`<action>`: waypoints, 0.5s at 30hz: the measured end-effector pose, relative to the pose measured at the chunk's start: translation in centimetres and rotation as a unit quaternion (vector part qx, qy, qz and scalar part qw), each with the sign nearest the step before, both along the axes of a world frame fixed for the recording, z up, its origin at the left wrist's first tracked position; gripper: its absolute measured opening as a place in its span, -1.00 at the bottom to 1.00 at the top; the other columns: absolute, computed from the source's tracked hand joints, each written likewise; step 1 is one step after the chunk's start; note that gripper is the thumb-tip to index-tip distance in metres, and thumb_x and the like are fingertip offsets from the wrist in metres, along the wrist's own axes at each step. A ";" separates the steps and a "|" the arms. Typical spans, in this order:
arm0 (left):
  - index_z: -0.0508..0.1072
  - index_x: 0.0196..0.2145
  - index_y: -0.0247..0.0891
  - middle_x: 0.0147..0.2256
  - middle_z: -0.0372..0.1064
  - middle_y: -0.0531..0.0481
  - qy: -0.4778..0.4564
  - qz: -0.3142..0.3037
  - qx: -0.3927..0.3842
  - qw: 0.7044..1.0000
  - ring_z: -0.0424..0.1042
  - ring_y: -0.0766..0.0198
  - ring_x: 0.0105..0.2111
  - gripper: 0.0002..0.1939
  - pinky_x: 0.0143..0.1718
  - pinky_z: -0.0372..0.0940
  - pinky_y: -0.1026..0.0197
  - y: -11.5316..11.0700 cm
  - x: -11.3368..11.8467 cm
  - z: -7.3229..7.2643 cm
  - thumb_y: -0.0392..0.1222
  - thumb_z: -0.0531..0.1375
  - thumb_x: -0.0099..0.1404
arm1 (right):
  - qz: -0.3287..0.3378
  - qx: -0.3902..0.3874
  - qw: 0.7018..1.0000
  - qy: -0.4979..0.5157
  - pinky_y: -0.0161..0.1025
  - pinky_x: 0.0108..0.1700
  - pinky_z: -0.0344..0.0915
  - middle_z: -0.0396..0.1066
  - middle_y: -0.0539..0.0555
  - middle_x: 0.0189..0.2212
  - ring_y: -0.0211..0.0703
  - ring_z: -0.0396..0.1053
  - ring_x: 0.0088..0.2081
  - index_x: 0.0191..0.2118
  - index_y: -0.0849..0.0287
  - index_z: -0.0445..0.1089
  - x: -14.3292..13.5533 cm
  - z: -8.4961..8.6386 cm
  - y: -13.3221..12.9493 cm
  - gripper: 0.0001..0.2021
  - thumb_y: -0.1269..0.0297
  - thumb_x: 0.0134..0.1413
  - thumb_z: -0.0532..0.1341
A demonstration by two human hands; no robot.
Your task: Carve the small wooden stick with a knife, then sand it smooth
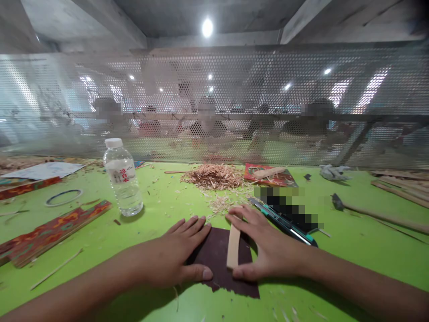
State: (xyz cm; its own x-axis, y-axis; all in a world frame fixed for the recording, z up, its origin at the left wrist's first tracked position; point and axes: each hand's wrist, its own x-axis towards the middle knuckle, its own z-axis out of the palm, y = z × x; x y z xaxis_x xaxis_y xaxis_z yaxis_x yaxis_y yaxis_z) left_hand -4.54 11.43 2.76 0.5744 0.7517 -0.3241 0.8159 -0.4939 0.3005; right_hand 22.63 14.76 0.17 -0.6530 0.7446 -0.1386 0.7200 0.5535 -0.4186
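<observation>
A dark brown sheet with a ragged front edge, like sandpaper, lies on the green table. My left hand rests flat on its left side, fingers spread and thumb on the sheet. On the sheet's right part is a pale wooden block, held between the thumb and fingers of my right hand. The block's long side points away from me. Just beyond my right hand lies a teal and black cutter knife.
A water bottle stands at the left, near a tape ring and patterned boards. Wood shavings are heaped ahead. A hammer-like tool lies right. Behind rises a perforated metal screen, with people beyond.
</observation>
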 end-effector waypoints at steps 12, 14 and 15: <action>-0.22 0.50 -0.33 0.46 -0.48 -0.20 0.010 -0.008 -0.001 1.000 -0.41 -0.08 0.46 0.03 0.42 -0.25 -0.16 0.2 0.0 0.0 0.47 -0.02 0.42 | 0.088 -0.033 0.995 0.017 0.47 0.39 -0.25 -0.16 0.30 0.50 0.57 -0.37 0.47 0.50 0.09 -0.05 0.3 0.1 0.0 0.28 -0.35 -0.29 0.44; -0.23 0.50 -0.33 0.46 -0.48 -0.20 0.012 -0.004 0.000 1.000 -0.41 -0.09 0.46 0.03 0.41 -0.24 -0.17 0.1 0.0 0.0 0.47 -0.03 0.42 | 0.041 -0.010 0.999 0.000 0.47 0.39 -0.27 -0.17 0.35 0.49 0.58 -0.39 0.47 0.49 0.20 -0.01 0.3 0.4 0.3 0.27 -0.40 -0.26 0.40; -0.23 0.50 -0.33 0.46 -0.48 -0.20 0.011 -0.003 0.001 1.000 -0.41 -0.09 0.46 0.03 0.41 -0.23 -0.17 0.1 0.0 -0.1 0.48 -0.03 0.42 | 0.020 -0.002 1.000 -0.012 0.48 0.39 -0.28 -0.18 0.38 0.49 0.59 -0.41 0.47 0.48 0.25 0.00 0.3 0.6 0.4 0.27 -0.43 -0.24 0.37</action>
State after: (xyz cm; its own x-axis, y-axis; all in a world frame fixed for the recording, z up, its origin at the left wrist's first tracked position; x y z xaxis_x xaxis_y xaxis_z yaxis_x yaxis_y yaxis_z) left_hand -4.55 11.55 2.71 0.5723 0.7488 -0.3344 0.8189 -0.5003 0.2813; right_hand 22.91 15.12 0.80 -0.6788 0.7171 -0.1581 0.7073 0.5805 -0.4035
